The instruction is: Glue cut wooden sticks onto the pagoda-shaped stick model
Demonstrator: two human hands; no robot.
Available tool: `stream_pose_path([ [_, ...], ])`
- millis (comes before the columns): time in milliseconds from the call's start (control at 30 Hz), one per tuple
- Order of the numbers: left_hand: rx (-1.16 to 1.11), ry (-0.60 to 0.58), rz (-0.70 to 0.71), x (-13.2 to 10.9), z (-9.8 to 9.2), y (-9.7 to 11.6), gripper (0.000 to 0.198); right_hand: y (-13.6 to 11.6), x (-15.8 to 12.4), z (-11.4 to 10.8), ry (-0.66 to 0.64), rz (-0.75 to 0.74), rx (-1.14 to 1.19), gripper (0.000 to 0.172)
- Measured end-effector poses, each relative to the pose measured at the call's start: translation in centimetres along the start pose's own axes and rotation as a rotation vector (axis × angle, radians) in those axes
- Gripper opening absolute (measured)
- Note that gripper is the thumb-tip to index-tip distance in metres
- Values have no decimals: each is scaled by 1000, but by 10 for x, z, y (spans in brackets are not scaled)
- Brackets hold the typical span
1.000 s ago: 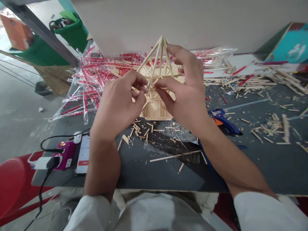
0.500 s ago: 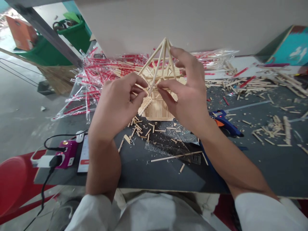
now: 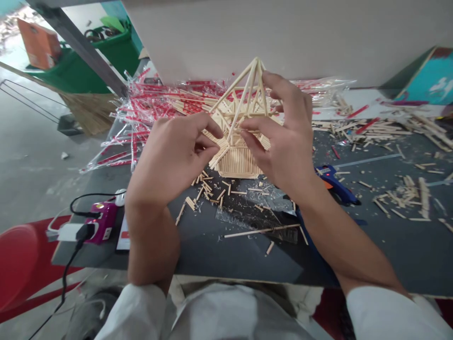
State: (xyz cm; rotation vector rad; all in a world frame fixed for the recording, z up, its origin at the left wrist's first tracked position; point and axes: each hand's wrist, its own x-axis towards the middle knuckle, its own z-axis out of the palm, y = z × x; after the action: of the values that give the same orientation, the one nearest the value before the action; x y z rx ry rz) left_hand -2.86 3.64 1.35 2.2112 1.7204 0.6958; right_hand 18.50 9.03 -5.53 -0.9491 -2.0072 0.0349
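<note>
A model made of pale wooden sticks [image 3: 239,163] stands on the dark table, with a pointed stick frame [image 3: 252,78] rising from its slatted lower part. My right hand [image 3: 288,137] is at the frame's right side. Its thumb and a finger close on a stick near the frame's lower front, while another finger rests high up beside the peak. On the left of the model, my left hand [image 3: 177,156] is closed, thumb and fingertips drawn together near a lower corner. Whatever sits between those fingertips is too small to make out.
Red-and-clear plastic wrappers [image 3: 141,113] pile up behind. A blue glue gun [image 3: 336,184] lies to the right, near loose sticks [image 3: 368,130]. In front are a clear ruler [image 3: 255,224] and cut stick pieces. A purple power adapter [image 3: 102,222] and a phone [image 3: 123,236] sit at left.
The whole view has shifted slightly, so the model appears a little further right. My left fingertips sit slightly lower against the model; my right hand keeps its hold on the frame.
</note>
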Motion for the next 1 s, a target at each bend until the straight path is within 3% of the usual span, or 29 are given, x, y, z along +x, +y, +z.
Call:
stream_pose_path([
  [167, 29, -20, 14, -8, -12, 3, 10, 3, 1, -12, 58, -134, -79, 19],
  [367, 71, 13, 27, -21, -25, 8, 12, -7, 3, -49, 183, -126, -94, 11],
  [533, 167, 1, 102, -31, -28, 13, 16, -12, -14, -73, 207, -143, -99, 22],
  [633, 214, -128, 200, -38, -30, 8, 21, -11, -29, -79, 200, -106, -15, 25],
  [733, 223, -321, 237, -46, -40, -8, 25, -5, -46, -84, 189, -37, 45, 14],
  [800, 271, -262, 138, -51, -48, -19, 28, 0, -60, -87, 168, 59, 26, 3],
  [900, 302, -207, 20, -57, -52, -30, 28, 5, -88, -89, 120, 231, 75, 14],
  [1000, 134, -332, 88, -71, -37, -35, 21, 3, -122, -86, -32, 291, 158, 20],
])
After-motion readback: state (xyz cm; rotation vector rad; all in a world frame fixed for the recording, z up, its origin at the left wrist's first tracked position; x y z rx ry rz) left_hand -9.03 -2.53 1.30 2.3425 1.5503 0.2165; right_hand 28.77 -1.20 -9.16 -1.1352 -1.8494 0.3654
